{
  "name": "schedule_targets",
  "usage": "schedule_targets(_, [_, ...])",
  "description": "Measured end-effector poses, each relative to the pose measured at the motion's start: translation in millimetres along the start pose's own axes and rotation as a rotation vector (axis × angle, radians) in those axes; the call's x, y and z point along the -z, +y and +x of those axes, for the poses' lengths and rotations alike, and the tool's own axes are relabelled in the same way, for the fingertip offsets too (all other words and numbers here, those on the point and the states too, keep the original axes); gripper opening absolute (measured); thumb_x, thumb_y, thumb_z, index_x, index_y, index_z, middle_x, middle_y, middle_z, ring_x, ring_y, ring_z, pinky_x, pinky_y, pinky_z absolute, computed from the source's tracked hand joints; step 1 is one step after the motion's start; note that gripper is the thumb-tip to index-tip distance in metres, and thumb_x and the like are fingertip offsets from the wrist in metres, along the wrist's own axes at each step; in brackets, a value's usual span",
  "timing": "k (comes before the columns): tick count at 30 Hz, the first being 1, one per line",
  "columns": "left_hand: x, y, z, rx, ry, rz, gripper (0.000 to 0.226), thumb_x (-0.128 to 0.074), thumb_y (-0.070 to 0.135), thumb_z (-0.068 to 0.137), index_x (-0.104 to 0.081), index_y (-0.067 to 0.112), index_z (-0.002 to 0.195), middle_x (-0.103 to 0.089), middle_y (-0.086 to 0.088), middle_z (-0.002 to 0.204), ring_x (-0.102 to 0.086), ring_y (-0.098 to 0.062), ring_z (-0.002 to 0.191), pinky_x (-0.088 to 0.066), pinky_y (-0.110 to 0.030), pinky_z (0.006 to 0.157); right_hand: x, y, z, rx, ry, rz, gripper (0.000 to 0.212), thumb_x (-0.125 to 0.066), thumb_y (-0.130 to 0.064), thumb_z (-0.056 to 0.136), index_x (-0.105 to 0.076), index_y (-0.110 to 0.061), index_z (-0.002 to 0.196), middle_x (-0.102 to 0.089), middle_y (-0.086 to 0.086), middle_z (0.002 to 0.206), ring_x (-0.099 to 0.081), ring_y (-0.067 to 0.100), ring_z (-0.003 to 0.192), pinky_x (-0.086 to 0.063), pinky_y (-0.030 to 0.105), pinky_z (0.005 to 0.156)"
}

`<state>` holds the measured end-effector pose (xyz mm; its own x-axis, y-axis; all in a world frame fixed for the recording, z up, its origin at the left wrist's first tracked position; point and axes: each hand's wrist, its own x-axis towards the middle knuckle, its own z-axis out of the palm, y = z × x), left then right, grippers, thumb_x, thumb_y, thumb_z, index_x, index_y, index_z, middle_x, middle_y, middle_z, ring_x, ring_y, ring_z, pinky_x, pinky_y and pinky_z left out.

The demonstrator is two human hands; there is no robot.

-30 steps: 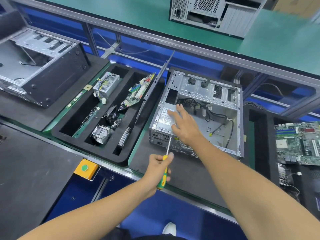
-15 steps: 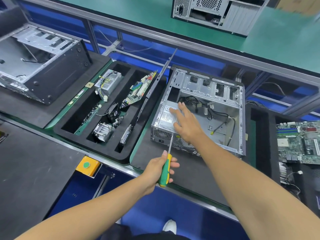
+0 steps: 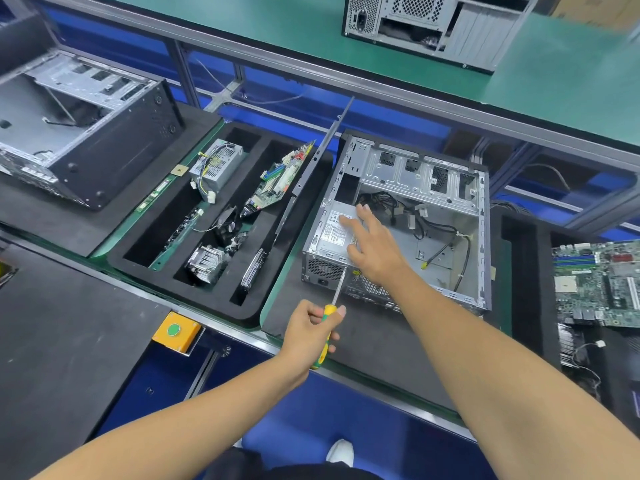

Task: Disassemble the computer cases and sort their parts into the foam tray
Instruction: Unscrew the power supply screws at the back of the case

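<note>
Under right hand [image 3: 375, 252] — power supply [image 3: 334, 235]; left hand [image 3: 306, 332] grips screwdriver [image 3: 333, 299].

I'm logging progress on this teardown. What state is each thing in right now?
Middle case: side open, lying flat, cables inside.
Power supply: in the case; right hand rests on it, fingers straight.
Screwdriver: held by left hand, tip at the case's rear.
Foam tray: partly filled with parts.
Left case: open, stripped.
Far case: upright.
Circuit board: out, lying flat at right.
</note>
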<state>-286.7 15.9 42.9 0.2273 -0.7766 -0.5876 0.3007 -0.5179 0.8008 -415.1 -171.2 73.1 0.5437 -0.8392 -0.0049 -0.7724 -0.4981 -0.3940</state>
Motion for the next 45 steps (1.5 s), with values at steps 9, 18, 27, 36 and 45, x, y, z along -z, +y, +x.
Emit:
schedule_targets(9, [4, 1, -3, 0.091, -0.059, -0.109, 0.056, -0.085, 0.051, 0.076, -0.057, 0.009, 0.099, -0.072, -0.006, 0.092, -0.077, -0.019, 0.078, -0.056, -0.03, 0.055, 0, 1, -1, 0.003, 0.002, 0.019, 0.059, -0.04, -0.033, 0.094, -0.034, -0.031, 0.152, -0.009, 0.009, 0.169, 0.0, 0.02, 0.157, -0.023, 0.052, 0.122])
schedule_targets(18, [4, 8, -5, 0.236, -0.242, -0.196, 0.051, -0.053, 0.059, 0.1, -0.067, 0.01, 0.099, -0.066, 0.0, 0.078, -0.054, -0.012, 0.056, -0.045, -0.024, 0.048, 0, 0, -1, 0.005, 0.006, 0.015, 0.058, -0.04, -0.032, 0.094, -0.033, -0.031, 0.152, -0.008, 0.01, 0.169, 0.0, 0.021, 0.157, -0.024, 0.051, 0.122])
schedule_targets(27, [7, 9, 4, 0.207, -0.25, -0.16, 0.067, -0.083, 0.07, 0.069, -0.055, 0.016, 0.097, -0.061, -0.001, 0.078, -0.049, -0.012, 0.057, -0.035, -0.024, 0.041, 1, -1, -1, 0.0, -0.007, 0.031, 0.06, -0.038, -0.032, 0.093, -0.032, -0.03, 0.152, -0.007, 0.01, 0.169, 0.001, 0.021, 0.157, -0.023, 0.051, 0.122])
schedule_targets(36, [5, -6, 1, -0.027, -0.164, -0.024, 0.046, -0.082, 0.055, 0.081, -0.06, 0.015, 0.086, -0.07, -0.007, 0.081, -0.071, -0.021, 0.071, -0.055, -0.032, 0.057, 3, -3, -1, -0.007, -0.008, 0.035, 0.062, -0.034, -0.036, 0.09, -0.032, -0.032, 0.151, -0.006, 0.009, 0.169, 0.002, 0.019, 0.157, -0.023, 0.053, 0.122])
schedule_targets(45, [7, -2, 0, 0.114, -0.243, -0.114, 0.057, -0.061, 0.061, 0.09, -0.069, 0.007, 0.106, -0.064, 0.0, 0.075, -0.054, -0.012, 0.057, -0.045, -0.024, 0.049, 4, -4, -2, -0.008, -0.019, 0.034, 0.064, -0.034, -0.036, 0.089, -0.031, -0.03, 0.153, -0.005, 0.01, 0.169, 0.003, 0.02, 0.157, -0.024, 0.054, 0.121])
